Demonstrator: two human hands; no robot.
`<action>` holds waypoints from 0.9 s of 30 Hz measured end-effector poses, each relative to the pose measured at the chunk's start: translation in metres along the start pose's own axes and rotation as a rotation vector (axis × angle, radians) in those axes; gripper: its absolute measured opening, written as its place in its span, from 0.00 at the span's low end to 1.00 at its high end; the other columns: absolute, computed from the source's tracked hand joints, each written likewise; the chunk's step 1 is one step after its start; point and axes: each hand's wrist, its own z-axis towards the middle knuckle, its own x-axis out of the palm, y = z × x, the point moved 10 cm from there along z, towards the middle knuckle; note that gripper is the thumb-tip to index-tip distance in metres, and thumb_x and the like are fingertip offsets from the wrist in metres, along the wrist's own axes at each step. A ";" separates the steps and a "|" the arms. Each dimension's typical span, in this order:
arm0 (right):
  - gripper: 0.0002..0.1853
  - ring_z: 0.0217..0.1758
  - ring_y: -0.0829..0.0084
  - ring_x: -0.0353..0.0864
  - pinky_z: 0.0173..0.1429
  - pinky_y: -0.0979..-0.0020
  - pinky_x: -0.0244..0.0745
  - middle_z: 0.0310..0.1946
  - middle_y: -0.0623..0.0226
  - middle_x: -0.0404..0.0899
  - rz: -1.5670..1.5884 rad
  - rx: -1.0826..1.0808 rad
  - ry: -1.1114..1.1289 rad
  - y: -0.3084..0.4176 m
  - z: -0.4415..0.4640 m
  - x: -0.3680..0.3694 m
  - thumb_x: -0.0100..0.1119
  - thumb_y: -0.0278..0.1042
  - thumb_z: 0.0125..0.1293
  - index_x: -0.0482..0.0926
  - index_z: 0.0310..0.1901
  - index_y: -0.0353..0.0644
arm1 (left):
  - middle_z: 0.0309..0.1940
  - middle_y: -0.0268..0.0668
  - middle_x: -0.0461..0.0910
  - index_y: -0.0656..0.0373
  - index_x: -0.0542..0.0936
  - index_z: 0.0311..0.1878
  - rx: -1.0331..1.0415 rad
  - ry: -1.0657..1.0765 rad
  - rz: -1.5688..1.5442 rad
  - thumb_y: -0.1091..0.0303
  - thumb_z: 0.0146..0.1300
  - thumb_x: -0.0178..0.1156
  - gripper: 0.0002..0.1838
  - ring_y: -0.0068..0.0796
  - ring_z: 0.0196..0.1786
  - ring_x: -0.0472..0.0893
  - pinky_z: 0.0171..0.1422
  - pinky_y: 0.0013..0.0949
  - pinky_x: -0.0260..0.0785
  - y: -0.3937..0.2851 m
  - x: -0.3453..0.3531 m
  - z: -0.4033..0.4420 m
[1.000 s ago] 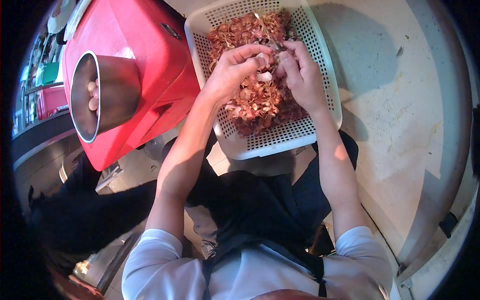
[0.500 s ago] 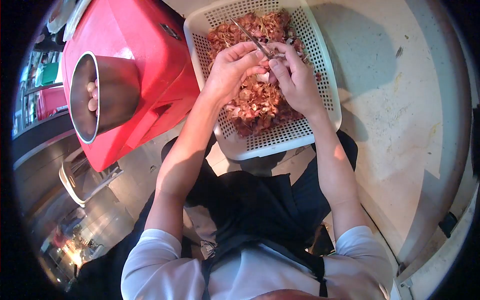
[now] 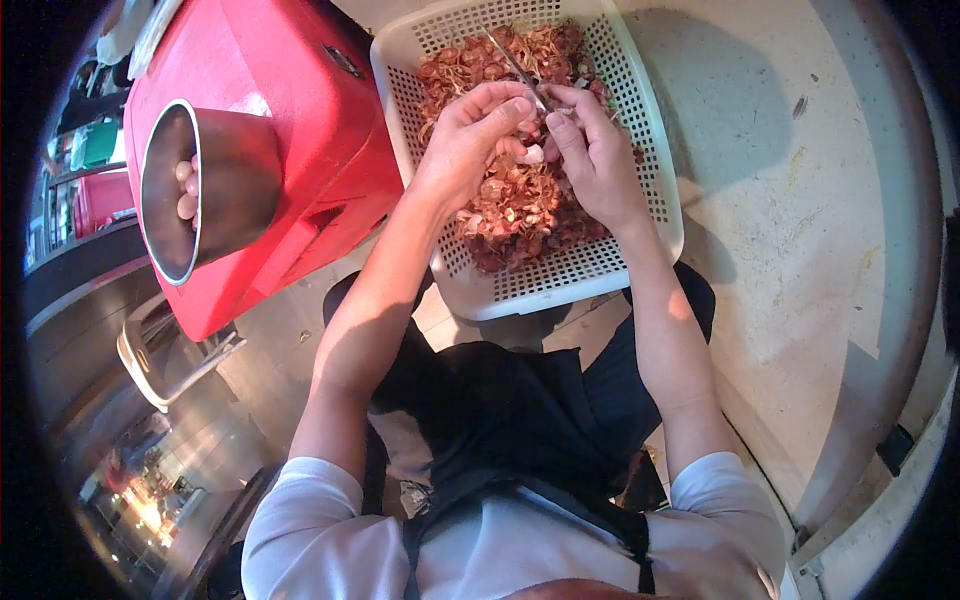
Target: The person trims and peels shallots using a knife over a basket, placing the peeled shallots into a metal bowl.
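Note:
Both my hands are close together above a white perforated basket heaped with reddish-brown shallot skins and shallots. In my right hand is a small knife, its narrow blade pointing up and to the left. My left hand has its fingers closed around a small shallot, of which only a pale part shows. Thumbs and fingertips of the two hands nearly meet at the blade's lower end. The fingers hide most of the shallot and the knife handle.
At left a steel pot with several peeled pinkish shallots rests on a red cooler box. A pale wall or panel runs along the right. A white plastic stool-like item lies lower left.
The knife and fingertips have shifted slightly right and down. More of the pale shallot part shows below my left fingers. The basket and pot look the same.

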 end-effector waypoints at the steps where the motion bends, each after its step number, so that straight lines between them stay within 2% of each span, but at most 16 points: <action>1: 0.16 0.29 0.79 0.78 0.34 0.74 0.73 0.26 0.68 0.79 0.008 0.013 0.001 0.000 -0.001 0.000 0.50 0.37 0.74 0.72 0.57 0.38 | 0.40 0.36 0.81 0.65 0.76 0.52 -0.005 -0.006 0.014 0.72 0.67 0.58 0.13 0.23 0.43 0.80 0.42 0.24 0.75 0.001 -0.002 0.000; 2: 0.17 0.28 0.81 0.75 0.35 0.76 0.71 0.25 0.71 0.77 0.017 0.025 0.002 -0.001 -0.001 0.000 0.49 0.37 0.75 0.72 0.58 0.38 | 0.41 0.36 0.81 0.65 0.75 0.53 -0.010 -0.012 0.029 0.73 0.67 0.56 0.12 0.24 0.44 0.81 0.43 0.24 0.75 0.002 -0.003 0.001; 5: 0.14 0.30 0.72 0.84 0.34 0.69 0.78 0.30 0.60 0.83 -0.031 0.015 -0.022 0.002 0.000 -0.005 0.51 0.36 0.74 0.72 0.56 0.39 | 0.41 0.36 0.81 0.65 0.75 0.54 -0.009 -0.018 0.094 0.74 0.67 0.57 0.13 0.24 0.44 0.81 0.44 0.24 0.76 -0.001 -0.004 0.000; 8: 0.15 0.30 0.72 0.85 0.34 0.69 0.77 0.29 0.60 0.83 -0.043 0.019 -0.031 -0.002 0.001 -0.007 0.51 0.37 0.74 0.72 0.56 0.39 | 0.42 0.37 0.82 0.65 0.74 0.55 -0.004 0.010 0.070 0.75 0.66 0.57 0.15 0.24 0.44 0.81 0.46 0.25 0.76 -0.004 0.002 -0.001; 11: 0.15 0.29 0.72 0.84 0.34 0.69 0.77 0.27 0.60 0.83 -0.046 0.063 -0.063 -0.005 0.000 -0.010 0.50 0.37 0.74 0.72 0.56 0.38 | 0.42 0.37 0.81 0.67 0.75 0.55 -0.008 0.023 0.054 0.72 0.65 0.61 0.17 0.23 0.43 0.80 0.46 0.26 0.75 -0.003 0.000 0.000; 17: 0.16 0.27 0.74 0.81 0.33 0.71 0.75 0.28 0.62 0.81 0.058 0.155 0.016 -0.015 -0.002 -0.012 0.51 0.35 0.73 0.71 0.58 0.37 | 0.44 0.38 0.81 0.68 0.72 0.56 0.017 -0.026 -0.001 0.73 0.65 0.60 0.18 0.26 0.45 0.81 0.48 0.27 0.76 -0.004 -0.005 0.000; 20: 0.17 0.27 0.74 0.81 0.34 0.71 0.75 0.30 0.61 0.81 0.147 0.081 0.094 -0.004 -0.004 0.005 0.52 0.34 0.72 0.70 0.59 0.37 | 0.44 0.39 0.81 0.66 0.74 0.55 0.023 0.012 -0.030 0.76 0.68 0.56 0.14 0.26 0.46 0.82 0.51 0.27 0.78 -0.001 -0.004 0.001; 27: 0.15 0.27 0.73 0.81 0.34 0.70 0.76 0.30 0.61 0.81 0.031 0.026 0.075 0.003 -0.003 0.004 0.52 0.34 0.72 0.71 0.56 0.37 | 0.44 0.38 0.82 0.66 0.77 0.51 0.042 0.019 -0.013 0.75 0.68 0.57 0.11 0.26 0.46 0.82 0.51 0.27 0.79 -0.002 -0.002 0.000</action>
